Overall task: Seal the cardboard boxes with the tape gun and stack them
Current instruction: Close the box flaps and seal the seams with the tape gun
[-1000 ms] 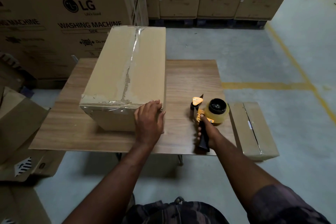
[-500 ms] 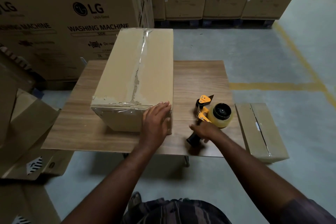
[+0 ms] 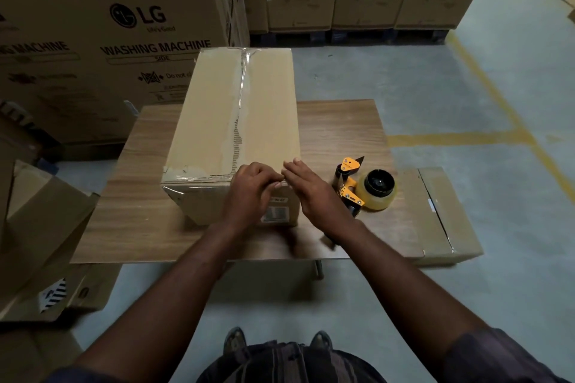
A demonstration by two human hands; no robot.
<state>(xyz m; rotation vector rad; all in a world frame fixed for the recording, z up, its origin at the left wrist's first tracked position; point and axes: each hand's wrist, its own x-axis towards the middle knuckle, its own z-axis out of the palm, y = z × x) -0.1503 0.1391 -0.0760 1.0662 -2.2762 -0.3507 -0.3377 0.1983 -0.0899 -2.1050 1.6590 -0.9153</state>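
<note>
The right grip [image 3: 311,196] has let go of the tape gun [image 3: 364,191] and is now open, fingers straight, at the near corner of the box [image 3: 230,121]. It touches the left grip [image 3: 252,193], whose fingers have curled at the edge; whether they pinch anything is unclear. The one tape gun lies just right on the surface [image 3: 130,221]. A second box [image 3: 445,218] sits beyond on the floor [image 3: 435,78].

Both forearms [image 3: 174,283] extended forward, left hand [image 3: 252,193] curled (grip unclear), right hand [image 3: 312,194] flat, fingertips meeting
</note>
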